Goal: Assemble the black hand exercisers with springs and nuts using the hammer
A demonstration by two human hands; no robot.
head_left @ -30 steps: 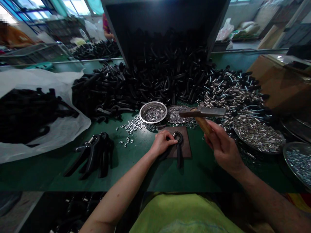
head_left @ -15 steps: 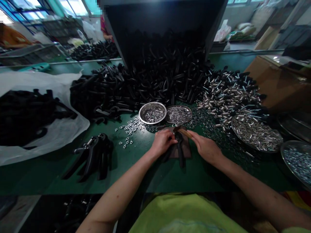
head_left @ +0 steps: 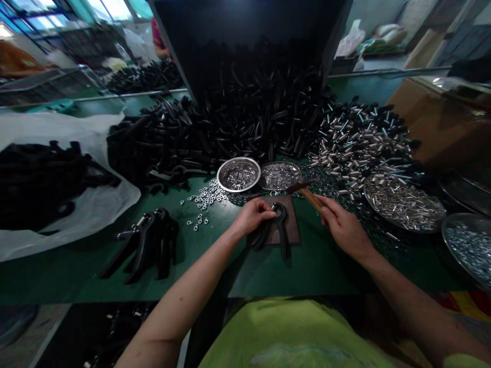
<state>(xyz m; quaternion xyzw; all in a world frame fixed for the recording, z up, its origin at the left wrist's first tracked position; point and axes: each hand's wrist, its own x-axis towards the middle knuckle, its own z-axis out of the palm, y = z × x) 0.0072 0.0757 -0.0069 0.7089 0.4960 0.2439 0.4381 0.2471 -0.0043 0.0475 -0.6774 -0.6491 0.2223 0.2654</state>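
Note:
A black two-handled clamp (head_left: 283, 227) lies on a brown square plate (head_left: 293, 220) at the middle of the green table. My left hand (head_left: 253, 217) pinches the clamp's top end, where a small shiny metal part shows. My right hand (head_left: 341, 222) is closed round the wooden handle of a hammer (head_left: 312, 198). The hammer's head hangs above and to the right of the clamp, apart from it. Just behind the plate stand a steel bowl (head_left: 238, 175) and a flat dish (head_left: 280, 175) of small metal parts.
Loose rings (head_left: 209, 197) lie left of the plate. Finished-looking clamps (head_left: 151, 245) stand at the left, near a white bag (head_left: 126, 186) of black parts. Black parts (head_left: 238, 128) are heaped behind. Springs (head_left: 368, 138), a dish of pins (head_left: 406, 204) and a carton (head_left: 429, 122) are right.
My right hand has moved right and lifted the hammer away from the clamp's top. My left hand has shifted slightly left and still pinches the clamp, which now shows more fully.

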